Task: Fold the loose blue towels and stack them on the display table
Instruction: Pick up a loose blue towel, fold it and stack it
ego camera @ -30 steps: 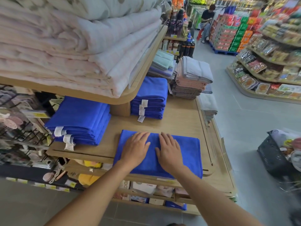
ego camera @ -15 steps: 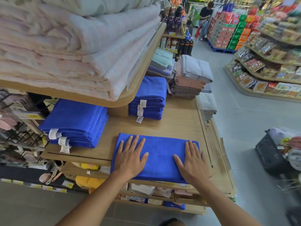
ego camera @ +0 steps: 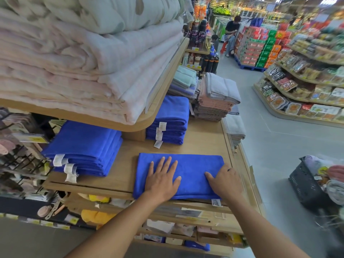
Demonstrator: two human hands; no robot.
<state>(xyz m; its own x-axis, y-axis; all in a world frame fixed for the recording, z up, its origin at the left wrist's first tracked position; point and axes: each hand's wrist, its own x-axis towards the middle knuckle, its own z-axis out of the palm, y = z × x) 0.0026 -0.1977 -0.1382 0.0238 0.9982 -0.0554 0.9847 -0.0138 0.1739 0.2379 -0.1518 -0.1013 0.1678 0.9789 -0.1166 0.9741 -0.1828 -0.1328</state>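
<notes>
A folded blue towel [ego camera: 193,164] lies flat at the front of the wooden display table [ego camera: 204,138]. My left hand [ego camera: 162,180] presses on its left half with fingers straight and spread. My right hand [ego camera: 224,180] is at the towel's right edge, fingers curled over that edge and thumb lying on top. A stack of folded blue towels [ego camera: 83,148] with white tags sits to the left under the upper shelf. A second blue stack [ego camera: 169,121] stands behind the flat towel.
An upper shelf [ego camera: 160,101] piled with pale quilts overhangs the table's left. Grey and pink towel stacks [ego camera: 217,97] stand at the back. A dark basket [ego camera: 305,185] of laundry sits on the floor to the right. The aisle runs past food shelves [ego camera: 305,86].
My hands have spread apart from the towel's middle. The right hand slid to the right edge and its fingers now curl over it. The left hand stayed flat on the left half.
</notes>
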